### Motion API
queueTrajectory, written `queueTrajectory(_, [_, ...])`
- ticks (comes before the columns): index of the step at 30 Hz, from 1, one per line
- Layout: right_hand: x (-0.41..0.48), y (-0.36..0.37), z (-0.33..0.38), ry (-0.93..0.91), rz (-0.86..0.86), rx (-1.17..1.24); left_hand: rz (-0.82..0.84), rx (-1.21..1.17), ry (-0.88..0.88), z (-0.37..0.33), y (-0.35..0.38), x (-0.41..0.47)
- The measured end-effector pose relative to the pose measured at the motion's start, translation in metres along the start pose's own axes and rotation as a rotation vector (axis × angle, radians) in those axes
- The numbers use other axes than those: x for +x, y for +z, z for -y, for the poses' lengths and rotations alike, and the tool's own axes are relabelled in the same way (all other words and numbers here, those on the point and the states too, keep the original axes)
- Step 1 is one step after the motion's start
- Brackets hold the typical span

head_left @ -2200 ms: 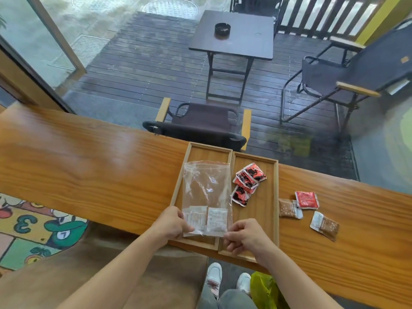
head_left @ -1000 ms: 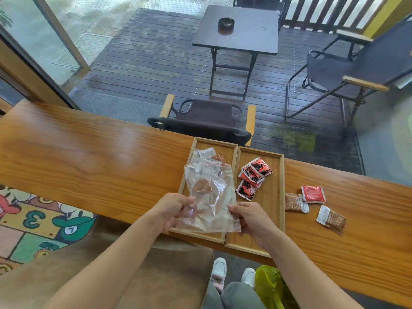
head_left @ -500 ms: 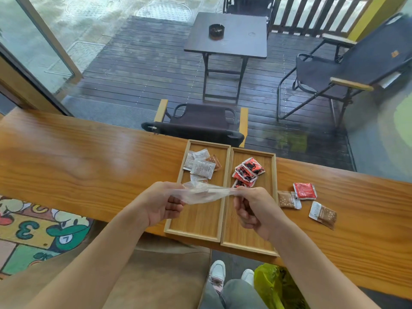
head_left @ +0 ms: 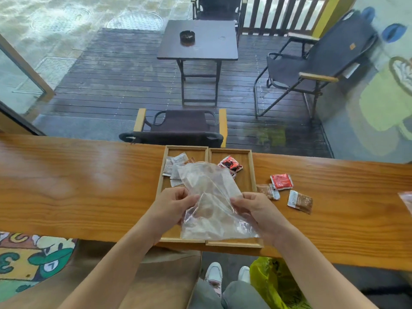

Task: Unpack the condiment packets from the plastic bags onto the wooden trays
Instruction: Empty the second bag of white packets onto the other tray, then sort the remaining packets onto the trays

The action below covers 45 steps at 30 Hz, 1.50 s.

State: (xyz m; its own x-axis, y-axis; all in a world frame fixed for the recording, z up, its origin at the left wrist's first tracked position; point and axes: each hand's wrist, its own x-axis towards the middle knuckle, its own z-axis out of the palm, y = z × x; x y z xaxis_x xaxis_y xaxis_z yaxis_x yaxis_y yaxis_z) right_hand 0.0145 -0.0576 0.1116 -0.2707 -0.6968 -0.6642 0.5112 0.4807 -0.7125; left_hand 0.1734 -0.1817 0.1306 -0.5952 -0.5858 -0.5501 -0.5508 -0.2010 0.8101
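Clear crumpled plastic bag (head_left: 209,204): hanging over two side-by-side wooden trays (head_left: 253,175), left hand (head_left: 171,206) and right hand (head_left: 256,210) pinching its edges. White packets (head_left: 176,167) lying in left tray, red-black packets (head_left: 230,165) in right, loose packets (head_left: 281,181) resting on orange wooden bench (head_left: 89,186).

Both forearms reach fwd, close together; left hand (head_left: 172,206) & right hand (head_left: 256,210) each pinching w/ curled fingers.
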Motion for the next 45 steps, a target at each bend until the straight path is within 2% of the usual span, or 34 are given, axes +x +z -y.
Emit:
queueTrajectory(4, [-0.01, -0.037, -0.008, -0.163, -0.222, -0.171, 0.022, 0.11, 0.129, -0.008, 0.043, 0.017])
queueTrajectory(9, [-0.032, -0.104, -0.018, -0.304, -0.526, -0.182, 0.158, 0.173, 0.238, -0.027, 0.117, 0.038])
queueTrajectory(13, [-0.06, -0.17, -0.024, -0.322, -0.675, -0.168, 0.221, 0.221, 0.334, -0.033, 0.178, 0.056])
queueTrajectory(15, [-0.075, -0.203, -0.027, -0.345, -0.735, -0.144, 0.201, 0.274, 0.392, -0.033, 0.209, 0.064])
queueTrajectory(18, [-0.096, -0.252, -0.028, -0.392, -0.845, -0.109, 0.086, 0.523, 0.557, -0.023, 0.252, 0.08])
queueTrajectory(21, [-0.112, -0.299, -0.027, -0.42, -0.928, -0.073, 0.061, 0.819, 0.664, -0.001, 0.284, 0.094])
queueTrajectory(24, [-0.122, -0.343, -0.027, -0.456, -0.979, -0.026, 0.074, 1.094, 0.647, 0.023, 0.299, 0.103])
queueTrajectory(26, [-0.123, -0.37, -0.03, -0.444, -1.015, 0.024, 0.103, 1.18, 0.617, 0.036, 0.301, 0.108])
queueTrajectory(32, [-0.101, -0.42, -0.057, -0.13, -1.083, -0.157, 0.143, 1.165, 0.576, 0.04, 0.3, 0.109])
queueTrajectory(36, [-0.088, -0.42, -0.064, -0.019, -1.073, -0.234, 0.132, 1.178, 0.56, 0.041, 0.301, 0.108])
queueTrajectory(40, [-0.08, -0.414, -0.058, -0.011, -1.092, -0.35, 0.144, 1.193, 0.543, 0.038, 0.301, 0.106])
queueTrajectory(45, [-0.079, -0.401, -0.039, -0.164, -1.3, -0.422, 0.115, 1.2, 0.569, 0.038, 0.302, 0.105])
